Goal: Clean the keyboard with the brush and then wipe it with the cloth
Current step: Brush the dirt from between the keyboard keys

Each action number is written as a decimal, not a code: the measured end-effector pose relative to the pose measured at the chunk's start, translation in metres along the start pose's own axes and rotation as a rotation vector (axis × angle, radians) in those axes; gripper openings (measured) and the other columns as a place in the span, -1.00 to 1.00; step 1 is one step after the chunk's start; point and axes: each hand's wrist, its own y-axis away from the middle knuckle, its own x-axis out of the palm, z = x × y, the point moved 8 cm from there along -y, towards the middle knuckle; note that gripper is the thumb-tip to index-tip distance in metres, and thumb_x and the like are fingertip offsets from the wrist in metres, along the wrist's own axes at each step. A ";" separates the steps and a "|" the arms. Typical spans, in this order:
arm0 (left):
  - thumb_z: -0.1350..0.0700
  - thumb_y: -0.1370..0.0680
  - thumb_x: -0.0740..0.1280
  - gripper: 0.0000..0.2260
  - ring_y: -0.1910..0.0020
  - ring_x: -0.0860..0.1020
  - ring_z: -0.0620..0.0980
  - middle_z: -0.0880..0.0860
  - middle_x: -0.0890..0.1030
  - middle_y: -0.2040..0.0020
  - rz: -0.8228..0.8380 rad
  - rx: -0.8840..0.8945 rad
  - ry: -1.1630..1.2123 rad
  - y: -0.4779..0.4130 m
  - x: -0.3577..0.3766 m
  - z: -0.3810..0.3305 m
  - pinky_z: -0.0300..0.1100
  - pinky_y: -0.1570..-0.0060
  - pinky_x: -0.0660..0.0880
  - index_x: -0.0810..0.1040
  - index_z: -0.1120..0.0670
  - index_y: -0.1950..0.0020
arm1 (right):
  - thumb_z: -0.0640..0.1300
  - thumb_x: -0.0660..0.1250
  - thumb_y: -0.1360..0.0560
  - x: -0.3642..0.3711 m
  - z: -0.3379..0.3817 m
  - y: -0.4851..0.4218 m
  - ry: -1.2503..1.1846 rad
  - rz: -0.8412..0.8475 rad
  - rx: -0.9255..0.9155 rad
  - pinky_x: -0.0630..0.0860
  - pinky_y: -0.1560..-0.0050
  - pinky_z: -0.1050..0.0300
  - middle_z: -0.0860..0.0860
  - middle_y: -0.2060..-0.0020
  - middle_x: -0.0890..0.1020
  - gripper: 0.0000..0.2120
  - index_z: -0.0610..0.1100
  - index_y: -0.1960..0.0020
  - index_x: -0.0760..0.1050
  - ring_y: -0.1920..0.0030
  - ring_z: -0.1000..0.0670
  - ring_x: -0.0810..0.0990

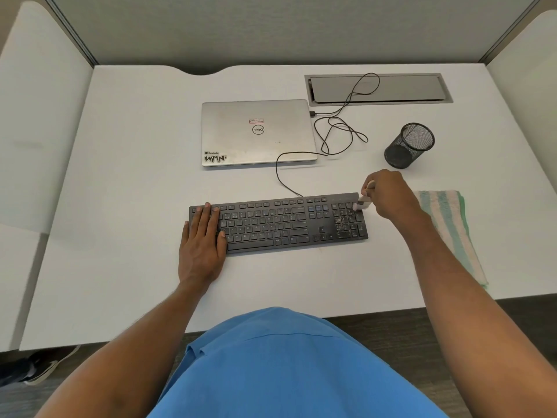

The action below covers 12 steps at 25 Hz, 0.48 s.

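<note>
White desk (120, 206) between grey partition walls fills most of the view.

The left hand (202, 245) lies flat on the left end of the keyboard (280, 224). Its fingers are straight and close together over the keys, the thumb reaches onto the lower rows, and the heel of the palm is on the desk. The right hand (388, 196) is at the far right corner of the keyboard, with its fingers curled around a small brush (363, 202) and pinching it. The pale handle end sticks out above the fingers. The pale bristles point down and to the left and seem to touch the top of the number pad, though this part is blurred.

The keyboard is black and its long axis goes from left to right, with the right end a little farther than the left. The space bar row is on the near side. Its black cable (280, 173) leaves the far edge and goes in loops to the right side of a closed silver laptop (256, 131), which lies farther on the desk.

The cloth (446, 224), folded and with green and white stripes, lies on the desk just right of the keyboard and untouched. Its long axis goes from near to far, and the right forearm hides part of it. A black mesh pen cup (407, 146) stands beyond the right hand. A grey cable hatch (376, 89) is set in the desk at the far right.
</note>
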 end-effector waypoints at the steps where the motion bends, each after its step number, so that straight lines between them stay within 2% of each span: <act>1: -0.06 -0.72 -0.01 -0.45 -0.72 0.02 -0.01 0.00 0.11 -0.73 0.000 0.001 0.000 0.000 0.000 0.000 0.11 -0.67 0.05 0.14 0.01 -0.73 | -0.35 0.33 -0.55 0.001 0.006 0.001 0.000 -0.015 -0.034 0.42 0.42 0.30 -0.10 0.24 0.63 -0.85 -0.21 0.12 0.64 0.29 0.02 0.59; 4: -0.06 -0.72 -0.01 -0.45 -0.72 0.02 -0.02 0.00 0.11 -0.73 0.000 0.000 0.001 0.000 0.000 0.001 0.11 -0.68 0.04 0.14 0.01 -0.73 | -0.30 0.39 -0.53 0.008 0.012 0.000 -0.046 -0.020 -0.070 0.58 0.26 0.13 -0.04 0.33 0.64 -0.83 -0.14 0.19 0.66 0.30 -0.02 0.63; 8: -0.06 -0.72 0.00 -0.45 -0.72 0.02 -0.02 0.00 0.11 -0.73 -0.003 0.001 0.006 0.000 0.000 0.000 0.11 -0.67 0.04 0.14 0.01 -0.73 | -0.30 0.42 -0.53 0.007 0.003 0.001 -0.057 -0.025 -0.058 0.61 0.18 0.04 -0.04 0.37 0.62 -0.88 -0.17 0.16 0.68 0.34 -0.03 0.60; 10: -0.05 -0.72 0.01 -0.45 -0.72 0.03 -0.02 0.00 0.12 -0.73 -0.006 0.004 0.012 0.000 0.000 0.000 0.11 -0.67 0.04 0.15 0.02 -0.72 | -0.32 0.42 -0.52 0.002 -0.003 0.001 -0.050 -0.037 -0.028 0.61 0.16 0.04 -0.10 0.32 0.66 -0.88 -0.18 0.16 0.67 0.31 -0.06 0.62; 12: -0.05 -0.72 0.00 -0.45 -0.72 0.03 -0.01 0.01 0.12 -0.73 -0.005 0.005 0.006 0.000 0.000 0.000 0.12 -0.67 0.05 0.15 0.02 -0.72 | -0.35 0.39 -0.53 -0.003 -0.010 -0.001 -0.020 -0.042 0.025 0.58 0.26 0.16 -0.17 0.23 0.69 -0.88 -0.23 0.14 0.66 0.30 -0.06 0.61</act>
